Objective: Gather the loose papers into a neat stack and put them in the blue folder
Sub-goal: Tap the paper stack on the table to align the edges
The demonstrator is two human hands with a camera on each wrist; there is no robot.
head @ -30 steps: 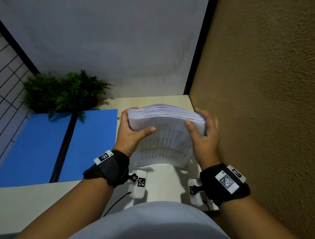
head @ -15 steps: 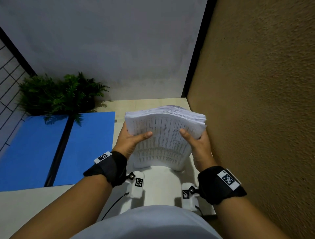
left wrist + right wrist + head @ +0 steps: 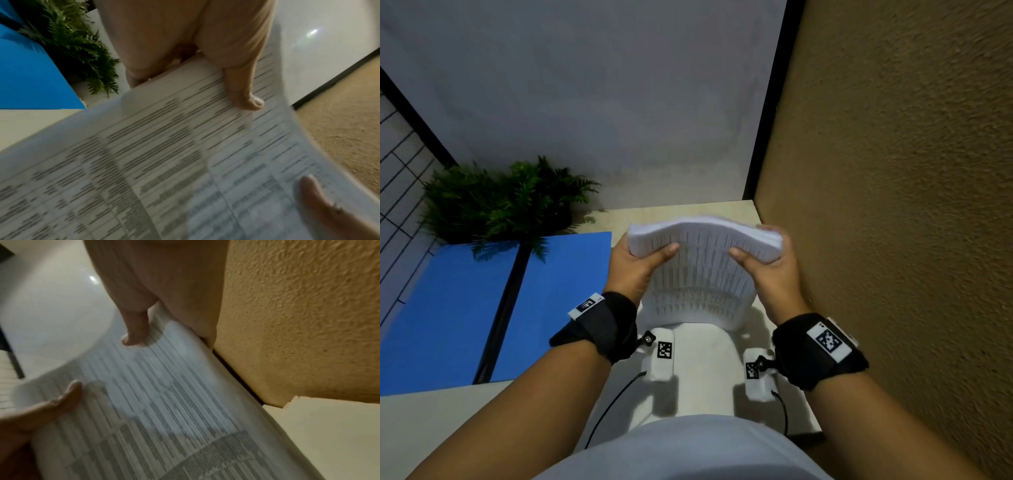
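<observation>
Head view looks down; both wrist views closely share the papers.

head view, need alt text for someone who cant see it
Both hands, left hand and right hand, hold a thick stack of printed papers upright on its edge over a pale desk. An open blue folder lies to the left, beside a green fern.

The papers are thin white paper, matt, printed with grey lines of text. The blue folder looks smooth and matt, maybe plastic. The table is a pale, smooth surface. The right wall is rough, grainy brown plaster; the far wall is smooth grey.
</observation>
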